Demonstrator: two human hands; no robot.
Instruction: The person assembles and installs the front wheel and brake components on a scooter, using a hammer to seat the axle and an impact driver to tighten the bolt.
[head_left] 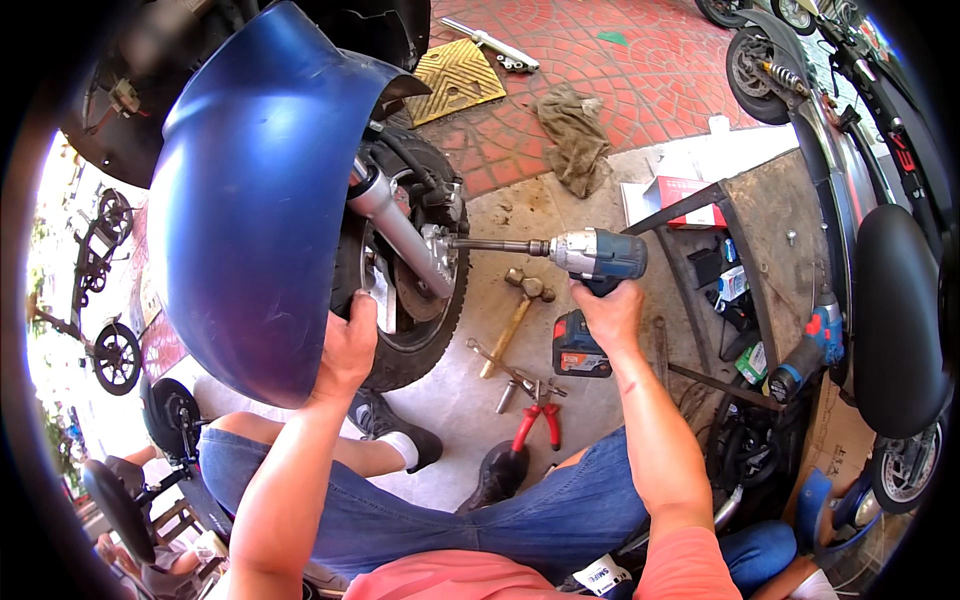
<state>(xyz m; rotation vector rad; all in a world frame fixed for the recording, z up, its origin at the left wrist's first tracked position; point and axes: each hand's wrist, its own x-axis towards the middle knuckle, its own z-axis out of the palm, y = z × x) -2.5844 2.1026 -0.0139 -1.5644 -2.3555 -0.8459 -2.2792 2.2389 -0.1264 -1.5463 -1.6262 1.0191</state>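
My right hand point(613, 312) is closed round the grip of a cordless impact wrench point(598, 253) with a blue-grey body and a battery below. Its long socket shaft point(500, 245) points left and meets the lower end of a silver fork leg point(405, 235), by the hub of a wheel. My left hand point(347, 348) lies against the near left side of the black tyre point(450, 305), fingers curled at its edge and partly hidden. Just beside that hand is the lower edge of a big glossy blue fender point(245, 200), which covers the wheel's left side.
On the floor between my feet lie a hammer point(508, 335), red-handled pliers point(537, 425) and a socket tool. A metal-framed stand point(775, 215) is at right, with a second power tool point(805, 350). A rag point(573, 135) and yellow ramp point(455, 85) lie beyond; scooters stand around.
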